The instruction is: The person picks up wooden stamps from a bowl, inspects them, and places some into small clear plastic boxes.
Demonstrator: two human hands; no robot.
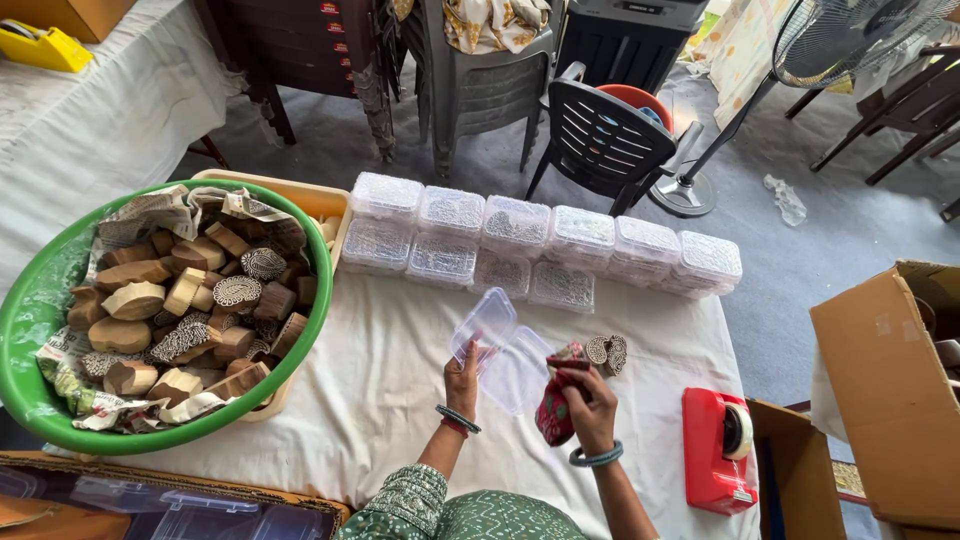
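Green plastic basin (40, 300) still heaped with carved wooden printing blocks (185, 310). Eleven-odd clear lidded boxes (540, 245) filled, stacked behind. My left hand (462, 380) grips an open, empty clear hinged box (505, 350); right hand (590, 405) clutches a red patterned cloth (556, 405). Much left, I judge.

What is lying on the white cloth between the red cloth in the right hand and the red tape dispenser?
In the head view, two carved wooden blocks lie there, beside the red cloth in the right hand, left of the tape dispenser.
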